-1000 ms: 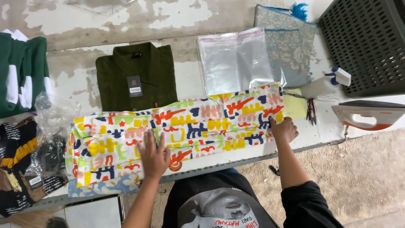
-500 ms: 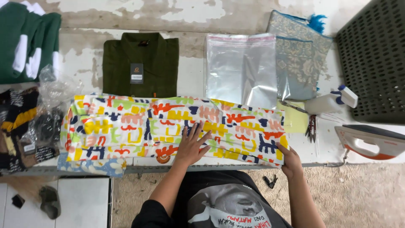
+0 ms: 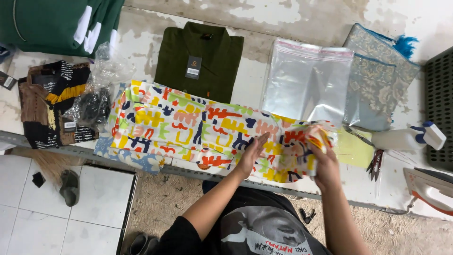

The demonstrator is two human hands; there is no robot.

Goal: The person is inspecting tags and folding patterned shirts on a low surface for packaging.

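Observation:
A white garment with a bright multicoloured print [image 3: 184, 127] lies lengthwise across the worn white table [image 3: 141, 42]. My left hand [image 3: 252, 153] rests flat on it, right of its middle, fingers together. At the garment's right end my right hand [image 3: 321, 156] grips the cloth and has lifted and folded it over toward the left.
Behind it lie a folded dark green shirt [image 3: 200, 59], clear plastic bags [image 3: 306, 82] and patterned blue-grey cloth [image 3: 377, 71]. Green garments [image 3: 56, 23] and bagged dark clothes [image 3: 52, 104] are at the left. A spray bottle [image 3: 408, 137], scissors [image 3: 375, 163] and an iron [image 3: 429, 189] are at the right.
My left hand slid right along the printed garment. My right hand took hold of the garment's right end and lifted it over toward the left. The camera moved in closer.

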